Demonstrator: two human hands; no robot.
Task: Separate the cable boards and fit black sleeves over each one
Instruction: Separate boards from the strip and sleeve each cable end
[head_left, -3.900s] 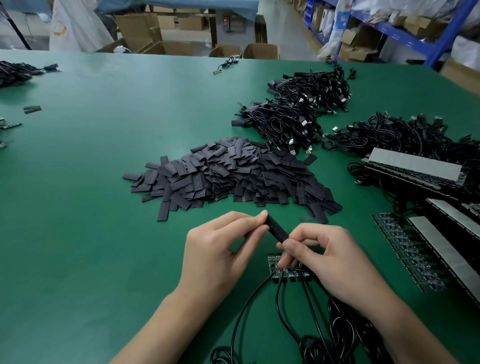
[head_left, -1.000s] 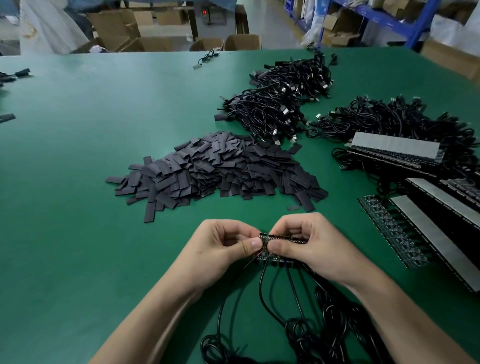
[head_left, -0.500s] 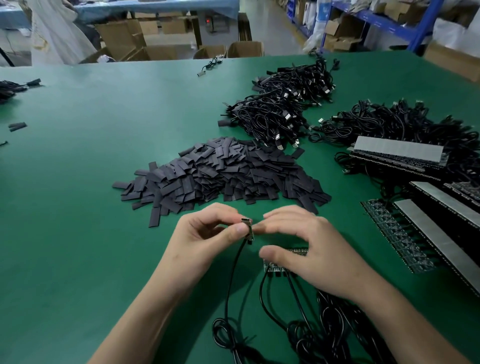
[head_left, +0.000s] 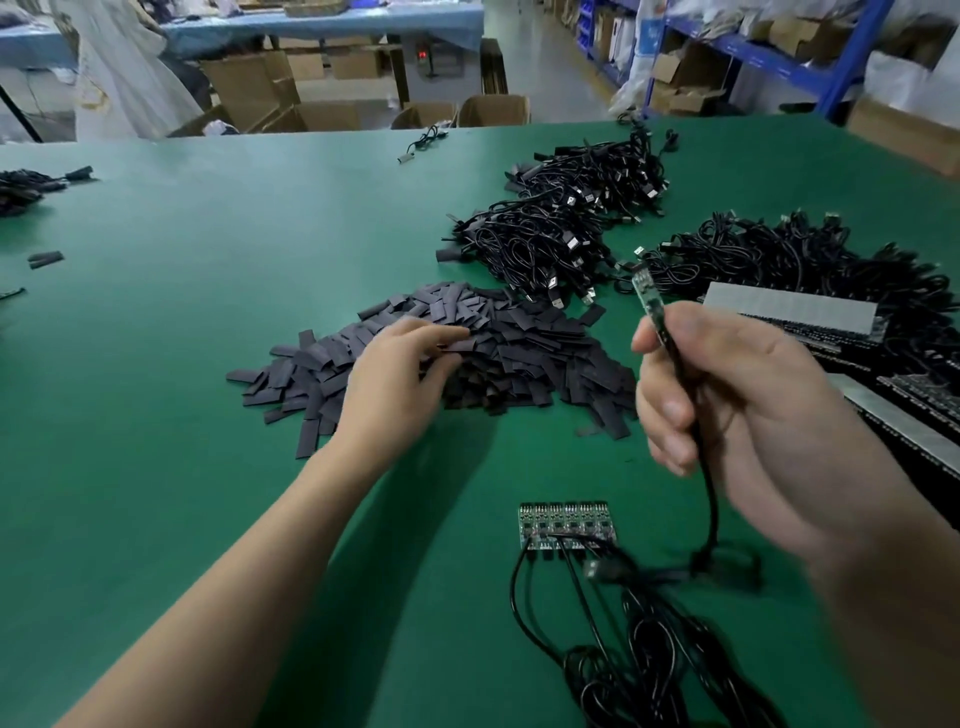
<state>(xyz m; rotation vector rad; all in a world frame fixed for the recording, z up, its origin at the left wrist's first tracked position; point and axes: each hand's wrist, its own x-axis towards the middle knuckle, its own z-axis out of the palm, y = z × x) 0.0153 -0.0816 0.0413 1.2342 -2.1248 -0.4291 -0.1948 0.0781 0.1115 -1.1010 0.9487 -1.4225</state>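
Cable board (head_left: 647, 296), single and bare, sticks up from my right hand (head_left: 737, 410), gripped by its cable above the table (head_left: 208, 312). Left hand (head_left: 400, 384) is on the sleeve pile (head_left: 519, 364); pinching one, can't tell. Sleeve-fetch step; next needs one opened and slid over.

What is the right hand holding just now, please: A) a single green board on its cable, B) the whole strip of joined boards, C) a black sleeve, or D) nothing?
A: the right hand grips one narrow green board by its cable end, while the joined strip lies on the table.
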